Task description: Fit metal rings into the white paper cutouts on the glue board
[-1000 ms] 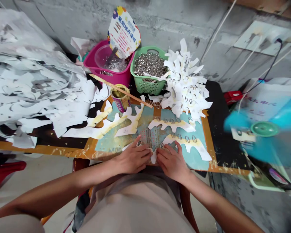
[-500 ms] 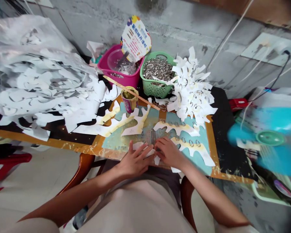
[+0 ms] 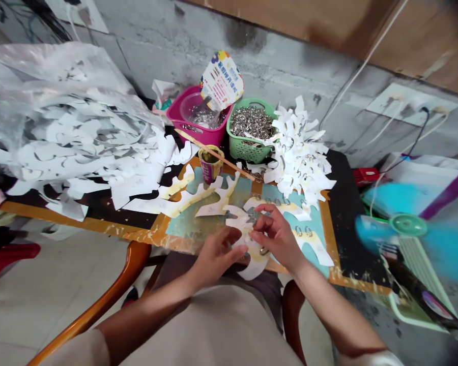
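Held between both hands, over the near edge of the work surface: a cut white paper piece with a yellowed, glue-stained band [image 3: 252,254], partly hidden by the fingers. The curled left hand [image 3: 216,256], fingers closed against the paper's lower part; the raised right hand [image 3: 277,236], thumb and fingertips pinched together on its upper part, with a small silver metal ring [image 3: 264,251] lying on the paper just below. Beneath and beyond the hands, a scuffed teal-and-orange painted board [image 3: 198,229] with more ringed paper cut-outs [image 3: 309,239] lying flat. Farther back, a spiky pile of white ringed paper cut-outs [image 3: 299,155], right beside a green plastic basket of silver rings [image 3: 248,147] and a magenta plastic tub [image 3: 187,114]. Nearby, a small printed paint can [image 3: 209,165] with a thin wooden stick [image 3: 213,155] running just behind it. To the left, a great heap of white paper offcuts [image 3: 72,147]. To the right, a teal electric fan [image 3: 408,226] (blades only a blur) beside the table.
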`<state>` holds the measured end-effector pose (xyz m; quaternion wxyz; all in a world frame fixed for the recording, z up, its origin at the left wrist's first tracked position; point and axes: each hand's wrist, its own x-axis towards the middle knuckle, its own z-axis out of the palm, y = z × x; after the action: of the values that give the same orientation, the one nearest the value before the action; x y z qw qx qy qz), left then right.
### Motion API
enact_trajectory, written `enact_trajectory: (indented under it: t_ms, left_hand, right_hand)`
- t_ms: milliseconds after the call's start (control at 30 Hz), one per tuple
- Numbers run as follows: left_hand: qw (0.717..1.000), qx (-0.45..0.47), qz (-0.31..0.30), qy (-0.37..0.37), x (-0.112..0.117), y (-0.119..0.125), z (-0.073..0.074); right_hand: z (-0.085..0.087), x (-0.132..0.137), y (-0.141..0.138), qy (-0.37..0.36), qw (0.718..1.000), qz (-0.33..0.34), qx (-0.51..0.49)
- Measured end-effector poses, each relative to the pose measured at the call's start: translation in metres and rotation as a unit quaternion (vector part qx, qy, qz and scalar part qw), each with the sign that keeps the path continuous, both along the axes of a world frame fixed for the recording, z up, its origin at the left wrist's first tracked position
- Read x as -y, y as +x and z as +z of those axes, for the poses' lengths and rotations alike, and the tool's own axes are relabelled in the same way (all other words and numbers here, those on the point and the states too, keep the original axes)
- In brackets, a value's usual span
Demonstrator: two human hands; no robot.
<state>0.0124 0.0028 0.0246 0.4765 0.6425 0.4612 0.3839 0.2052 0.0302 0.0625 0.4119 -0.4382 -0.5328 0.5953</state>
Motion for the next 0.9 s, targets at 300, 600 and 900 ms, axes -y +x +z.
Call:
enact_trajectory:
  t_ms: [300,600,900]
  left_hand:
    - [0.987,0.116,-0.09,-0.073,-0.005,0.009,0.0]
    - [0.991,0.119,0.051,-0.014,-0.012,0.012,-0.006]
    - [0.974,0.211,0.033,-0.075,0.011,0.015,-0.025]
  right_hand:
    - [0.011,0.005,-0.01,-0.175,0.975,-0.009,-0.139]
    - [-0.007,0.004,0.007,-0.027,0.994,0.098,0.05]
    - [-0.012,0.028,-0.019,-0.101,0.978,0.051,-0.177]
